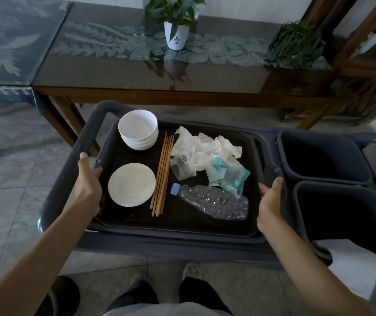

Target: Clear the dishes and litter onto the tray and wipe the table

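**Loaded tray held at both ends above a grey cart**

The long glass-covered wooden tabletop point(159, 71) spans the view at 12 o'clock, with a white potted green plant point(176, 35) standing on it. Below it, the grey plastic cart point(73, 156) fills the middle, and two dark grey bins point(319, 153) sit in it at 3 o'clock.

The black rectangular plastic tray point(182, 222) lies on or just over the cart top; which one cannot be told. The left hand point(89, 179) grips its 9 o'clock edge, fingers curled under the rim with the thumb on top. The right hand point(270, 204) grips the 3 o'clock edge in the same way.

On the tray, a crushed clear plastic bottle with a blue cap point(212, 200) lies at 5 o'clock. Crumpled white paper napkins point(200, 144) sit at 1 o'clock, touching a light blue snack wrapper point(227, 176) and a small clear wrapper point(181, 167). A flat white round plate point(131, 184) lies at 8 o'clock, a stack of white bowls point(138, 130) at 11 o'clock. Wooden chopsticks point(162, 174) lie down the centre.

A white cloth point(356, 265) hangs on the near bin's edge at 4 o'clock.
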